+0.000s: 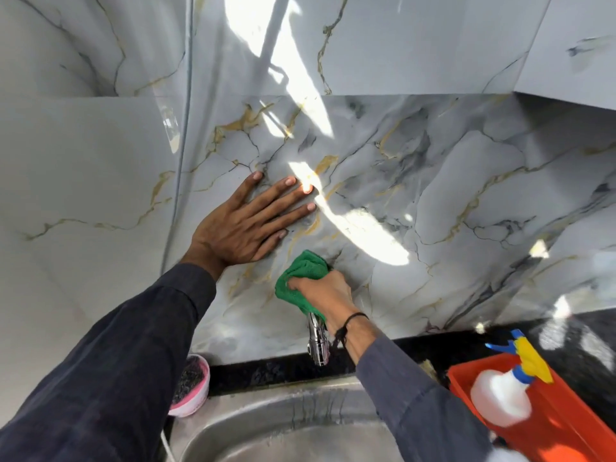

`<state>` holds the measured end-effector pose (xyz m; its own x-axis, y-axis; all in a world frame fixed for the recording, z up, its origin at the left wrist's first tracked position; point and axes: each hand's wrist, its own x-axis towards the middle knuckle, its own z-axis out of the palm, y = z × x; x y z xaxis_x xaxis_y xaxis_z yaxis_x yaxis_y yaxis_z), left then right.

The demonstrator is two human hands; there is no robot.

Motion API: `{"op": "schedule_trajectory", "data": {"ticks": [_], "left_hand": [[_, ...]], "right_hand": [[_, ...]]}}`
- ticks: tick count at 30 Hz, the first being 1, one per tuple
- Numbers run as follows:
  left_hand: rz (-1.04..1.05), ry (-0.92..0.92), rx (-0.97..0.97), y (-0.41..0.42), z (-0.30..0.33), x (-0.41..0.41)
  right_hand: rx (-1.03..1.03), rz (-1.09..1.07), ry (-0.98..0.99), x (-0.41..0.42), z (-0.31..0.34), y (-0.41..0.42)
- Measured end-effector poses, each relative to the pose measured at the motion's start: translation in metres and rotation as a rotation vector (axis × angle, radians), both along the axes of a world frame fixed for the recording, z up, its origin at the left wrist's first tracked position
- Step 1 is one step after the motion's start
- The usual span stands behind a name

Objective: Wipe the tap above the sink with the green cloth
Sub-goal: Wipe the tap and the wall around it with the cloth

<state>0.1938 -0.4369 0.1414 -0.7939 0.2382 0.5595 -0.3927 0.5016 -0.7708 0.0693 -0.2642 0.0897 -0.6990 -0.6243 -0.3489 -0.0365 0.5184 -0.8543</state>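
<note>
My right hand (325, 291) is closed around the green cloth (301, 278), pressing it over the upper part of the chrome tap (318, 343) where it meets the marble wall. Only the tap's lower spout shows below the cloth, hanging above the steel sink (266, 438). My left hand (243, 225) lies flat on the marble wall, fingers spread, up and to the left of the cloth, holding nothing.
A pink bowl (193, 391) with dark contents sits left of the sink on the black counter. At the right stands an orange tub (566, 425) holding a white spray bottle (503, 395) with a blue and yellow trigger. Bright sunlight streaks cross the wall.
</note>
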Motion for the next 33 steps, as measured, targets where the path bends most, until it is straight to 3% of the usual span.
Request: {"op": "schedule_trajectory", "data": {"ticks": [4, 10, 20, 24, 28, 31, 33], "left_hand": [[0.006, 0.019, -0.017, 0.000, 0.000, 0.000], [0.005, 0.015, -0.010, 0.001, -0.001, 0.000], [0.010, 0.021, -0.020, 0.007, 0.003, 0.000], [0.014, 0.008, -0.012, 0.006, 0.004, 0.002], [0.003, 0.027, -0.024, 0.006, 0.002, 0.000], [0.001, 0.032, -0.022, 0.004, 0.000, 0.001], [-0.009, 0.042, -0.026, 0.004, 0.001, 0.000]], "right_hand": [[-0.055, 0.000, 0.042, 0.001, -0.006, 0.007], [0.113, 0.098, 0.007, -0.006, 0.013, -0.013], [0.407, 0.148, 0.819, 0.032, 0.003, -0.025], [0.461, 0.234, 0.920, 0.035, 0.000, -0.029], [0.239, 0.191, 0.448, 0.008, 0.005, -0.021], [0.014, 0.147, -0.209, -0.012, 0.008, -0.020], [-0.050, 0.197, -0.516, -0.021, 0.004, -0.016]]}}
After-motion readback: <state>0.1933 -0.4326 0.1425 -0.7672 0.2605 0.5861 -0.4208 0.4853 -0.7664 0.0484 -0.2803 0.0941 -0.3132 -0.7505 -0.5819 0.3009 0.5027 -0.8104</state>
